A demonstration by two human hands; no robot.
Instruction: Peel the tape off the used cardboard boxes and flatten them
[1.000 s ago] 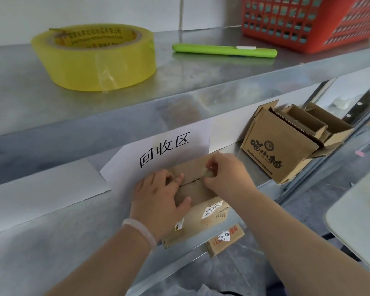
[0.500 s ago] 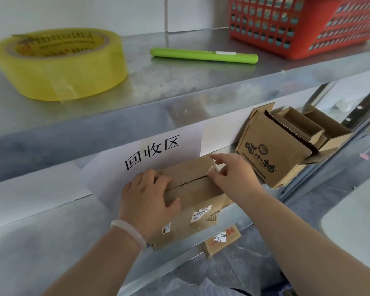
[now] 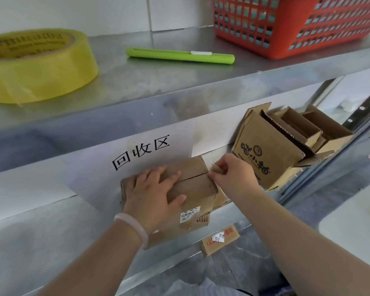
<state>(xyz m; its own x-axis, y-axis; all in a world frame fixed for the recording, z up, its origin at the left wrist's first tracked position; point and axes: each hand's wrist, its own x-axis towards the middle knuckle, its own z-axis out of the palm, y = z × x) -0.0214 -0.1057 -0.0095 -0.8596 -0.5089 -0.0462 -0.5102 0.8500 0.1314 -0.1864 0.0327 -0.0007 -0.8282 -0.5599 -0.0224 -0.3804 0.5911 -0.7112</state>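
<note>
Head: right fingers (image 3: 227, 167) tight on tape (image 3: 215, 168), left hand (image 3: 152, 197) flat on box (image 3: 194, 189)

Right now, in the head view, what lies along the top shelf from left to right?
yellow tape roll → green box cutter → red basket

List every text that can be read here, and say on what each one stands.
"回收区": white paper sign.
"5391", handwritten: white sticker on the cardboard scrap; the rest is unclear.
Tape roll, core print: too blurred to read.
Open box, logo: stylised, unreadable.
Label on the box under the left hand: scribble, unreadable.
</note>
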